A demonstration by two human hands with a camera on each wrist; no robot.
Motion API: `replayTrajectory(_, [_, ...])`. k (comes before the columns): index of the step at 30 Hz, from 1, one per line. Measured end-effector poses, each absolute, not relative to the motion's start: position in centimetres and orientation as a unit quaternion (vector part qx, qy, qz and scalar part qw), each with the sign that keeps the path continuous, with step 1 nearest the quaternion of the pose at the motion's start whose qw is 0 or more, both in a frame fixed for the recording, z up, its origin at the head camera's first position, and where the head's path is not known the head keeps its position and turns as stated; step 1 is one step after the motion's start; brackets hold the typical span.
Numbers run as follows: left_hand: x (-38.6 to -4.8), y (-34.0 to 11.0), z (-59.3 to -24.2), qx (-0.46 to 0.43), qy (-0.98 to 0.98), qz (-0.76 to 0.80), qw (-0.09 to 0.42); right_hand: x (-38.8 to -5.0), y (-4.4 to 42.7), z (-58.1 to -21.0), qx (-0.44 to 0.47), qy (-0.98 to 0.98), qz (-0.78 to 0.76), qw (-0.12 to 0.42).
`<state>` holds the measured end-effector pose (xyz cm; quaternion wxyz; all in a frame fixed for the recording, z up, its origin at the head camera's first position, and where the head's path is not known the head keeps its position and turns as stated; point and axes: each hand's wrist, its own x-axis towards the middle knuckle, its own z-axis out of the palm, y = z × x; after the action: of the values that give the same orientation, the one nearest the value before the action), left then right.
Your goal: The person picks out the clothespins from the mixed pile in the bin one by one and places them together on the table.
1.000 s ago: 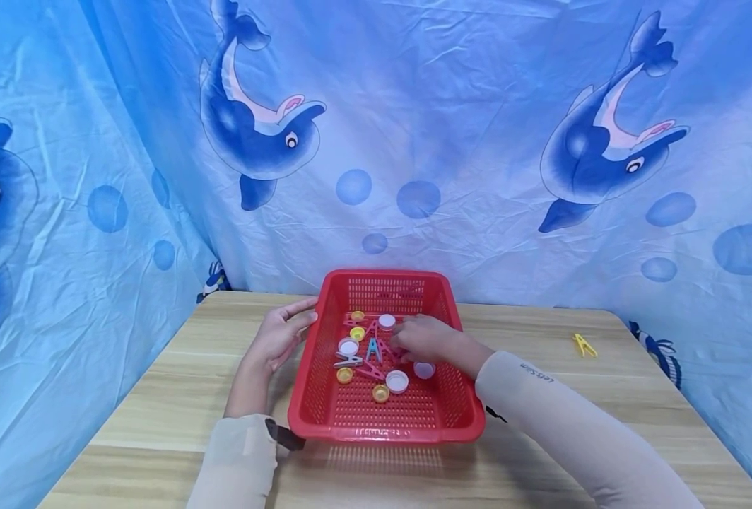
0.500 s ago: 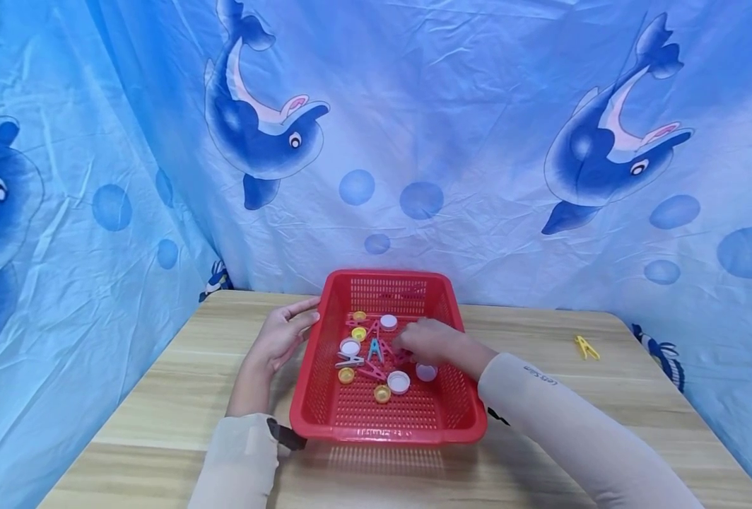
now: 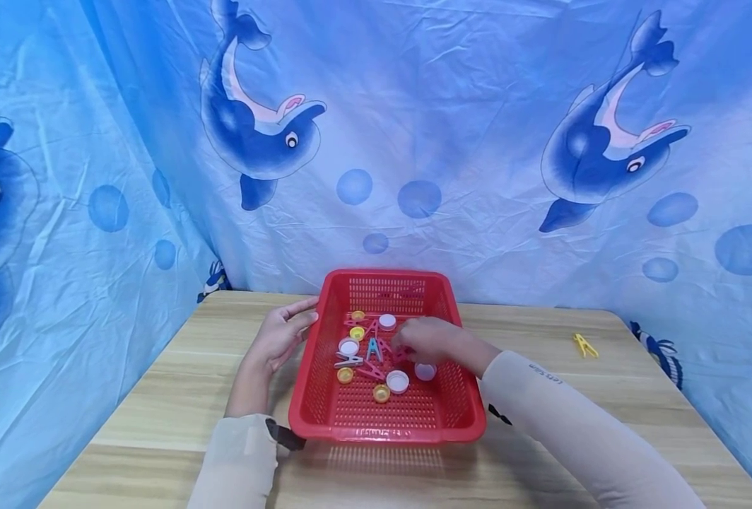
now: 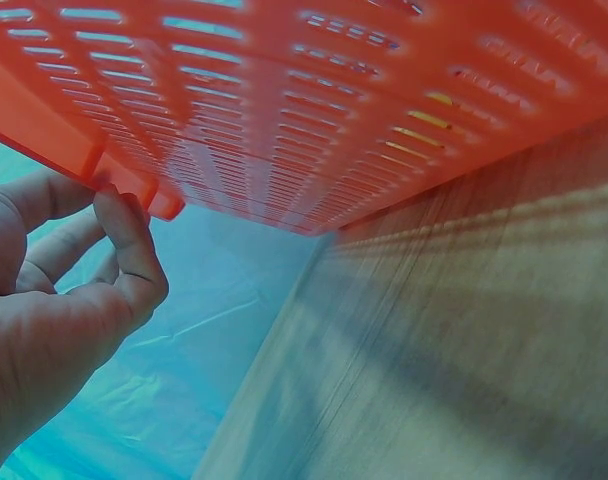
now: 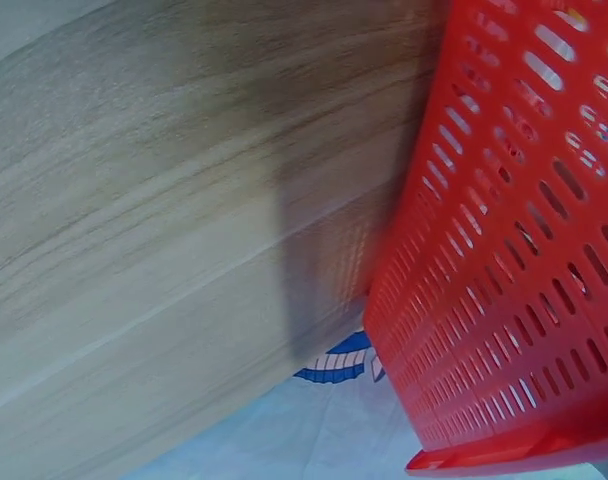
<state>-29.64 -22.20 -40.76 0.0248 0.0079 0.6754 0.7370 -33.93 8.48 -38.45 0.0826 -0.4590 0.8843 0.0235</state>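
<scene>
A red slotted basket [image 3: 389, 433] holds pink clothespins [image 3: 371, 370], a teal one [image 3: 374, 349], a grey one [image 3: 348, 360], and several white and yellow caps [image 3: 398, 382]. The left hand [image 3: 278, 338] grips the basket's left rim; in the left wrist view that hand [image 4: 79, 270] pinches the rim between thumb and fingers. The right hand [image 3: 428, 338] reaches over the right rim into the basket, fingers pointing down beside the pink clothespins. Its fingertips are hidden, and what they touch cannot be told. The right wrist view shows only the basket's outer side [image 5: 524, 250].
A yellow clothespin [image 3: 584, 345] lies on the wooden table [image 3: 541, 326] to the right of the basket. Behind and at the left hangs a blue curtain [image 3: 452, 127] with dolphins. Dark straps show at both sleeves.
The right hand has shifted very slightly within the basket, with its forearm a little farther right. The left hand and the basket hold their places.
</scene>
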Motion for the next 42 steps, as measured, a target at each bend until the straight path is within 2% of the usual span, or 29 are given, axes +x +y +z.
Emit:
replayTrajectory(20, [-29.5,-22.2,-40.8,0.003,0.677,0.736,0.024,-33.4,9.4,-35.0,-0.448,0.891,-0.046,0.057])
replayTrajectory(42, [-29.7,-22.0,-40.9,-0.001,0.674,0.738,0.025,-34.3,15.0,-31.9,-0.453,0.881,-0.129,-0.047])
